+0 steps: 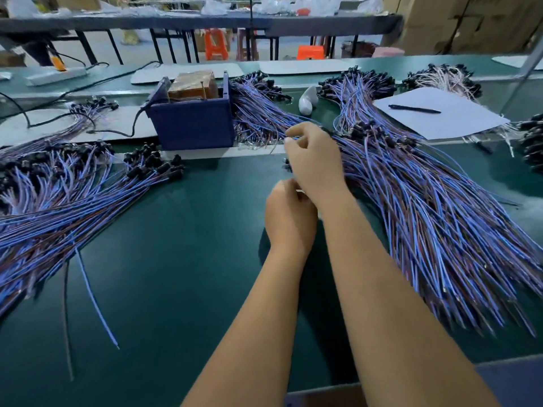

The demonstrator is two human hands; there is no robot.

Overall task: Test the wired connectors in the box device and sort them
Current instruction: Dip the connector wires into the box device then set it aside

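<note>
A dark blue box device [191, 124] stands at the middle back of the green table [176, 259], with a brown block inside it. Big heaps of blue and brown wired connectors with black plugs lie to the left [58, 195] and to the right [426, 207]. My right hand [314, 163] is at the near edge of the right heap, right of the box, fingers pinched on thin wire ends. My left hand [289, 215] sits just below it with curled fingers, holding something small and pale that I cannot make out.
A loose blue wire [94, 295] lies alone at the left front. A sheet of paper [440, 116] with a black pen [414, 109] lies at the back right. A white object [307, 99] sits behind the hands. Black cables run from the box to a power strip [55, 76].
</note>
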